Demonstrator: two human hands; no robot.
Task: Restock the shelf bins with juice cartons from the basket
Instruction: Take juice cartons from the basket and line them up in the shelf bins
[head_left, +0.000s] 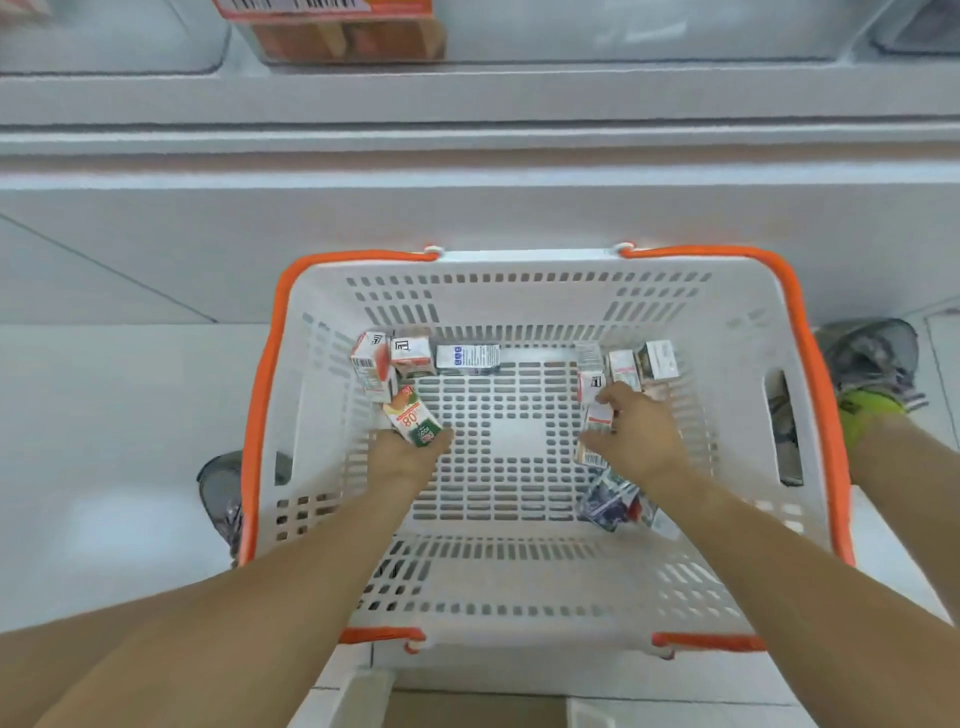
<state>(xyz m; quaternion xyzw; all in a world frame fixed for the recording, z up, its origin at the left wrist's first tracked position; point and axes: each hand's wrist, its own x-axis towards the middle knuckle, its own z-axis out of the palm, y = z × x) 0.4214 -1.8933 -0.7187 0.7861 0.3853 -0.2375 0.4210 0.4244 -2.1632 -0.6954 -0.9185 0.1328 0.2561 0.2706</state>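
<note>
left hand (408, 457) grips carton (413, 422) | right hand (636, 431) on cartons (597, 415) (in basket (519, 587))

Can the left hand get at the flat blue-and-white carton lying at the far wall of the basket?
Probably yes: the blue-and-white carton lies uncovered, bare basket floor before it, but the left hand already holds an orange-and-green juice carton.

shelf bins (332, 31) cropped, carton labels (467, 357) blurred

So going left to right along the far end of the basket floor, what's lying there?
Red-and-white carton → second red-topped carton → flat white carton with blue print → bare gap → pale carton → carton with dark picture, all inside the basket.
</note>
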